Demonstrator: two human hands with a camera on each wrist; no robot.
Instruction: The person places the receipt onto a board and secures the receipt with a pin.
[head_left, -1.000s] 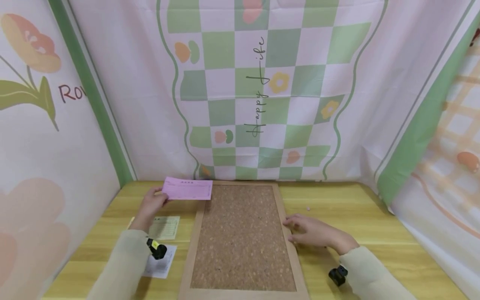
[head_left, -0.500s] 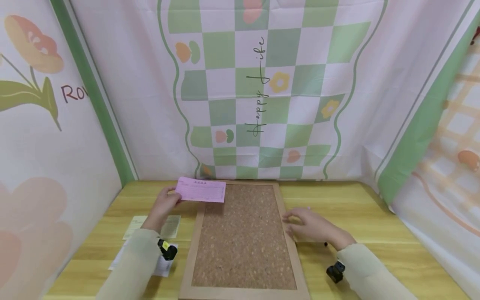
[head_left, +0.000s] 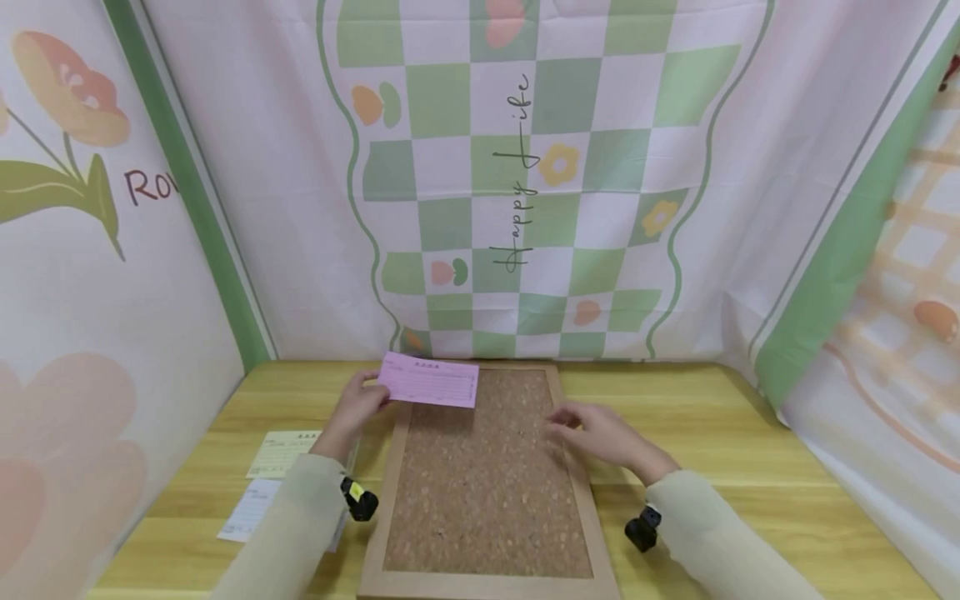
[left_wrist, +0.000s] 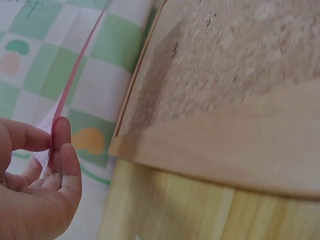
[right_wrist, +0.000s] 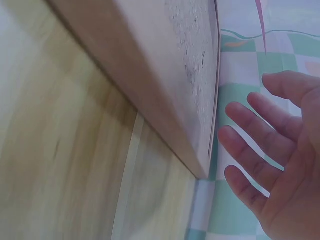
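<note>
A pink printed slip (head_left: 429,382) hangs above the far left corner of a wood-framed cork board (head_left: 487,500). My left hand (head_left: 357,408) pinches its left end between thumb and fingers. The left wrist view shows the slip (left_wrist: 75,75) nearly edge-on, apart from the cork. Over the board's right frame hovers my right hand (head_left: 600,433), its fingers loosely bent. In the right wrist view that hand (right_wrist: 280,145) holds nothing, its fingers spread beside the board's edge (right_wrist: 150,75).
On the wooden table (head_left: 720,425), left of the board, lie a yellow slip (head_left: 281,452) and a white slip (head_left: 251,508), partly hidden by my left arm. A patterned curtain (head_left: 517,208) stands behind the table, with more cloth at both sides.
My left hand has carried the pink slip rightward, farther over the cork board. My right hand has shifted left and slightly up, over the board's right edge.
</note>
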